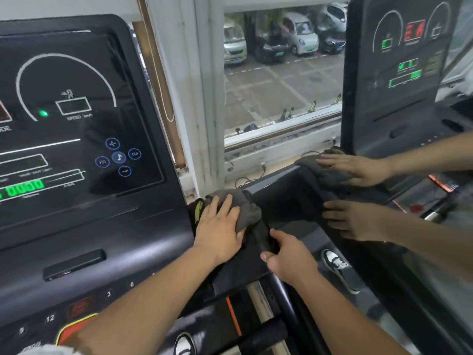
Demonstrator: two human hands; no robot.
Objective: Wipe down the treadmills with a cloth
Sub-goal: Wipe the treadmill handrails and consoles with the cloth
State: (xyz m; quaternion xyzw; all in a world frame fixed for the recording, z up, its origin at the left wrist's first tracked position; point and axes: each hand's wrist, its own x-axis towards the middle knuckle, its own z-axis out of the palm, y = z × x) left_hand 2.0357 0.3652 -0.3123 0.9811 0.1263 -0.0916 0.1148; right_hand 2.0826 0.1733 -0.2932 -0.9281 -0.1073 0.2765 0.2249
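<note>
Grey cloth point(243, 208) under flat left hand point(220, 226) (fingers spread)

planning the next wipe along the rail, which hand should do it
Left. The left hand already lies flat on the cloth at the rail's top, while the right hand grips the rail bare.

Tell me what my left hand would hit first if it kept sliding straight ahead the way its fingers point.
Probably the window frame. The left hand lies flat on the grey cloth, fingers aimed up and slightly right, past the console's right edge toward the cables below the sill. Depth is unclear.
</note>
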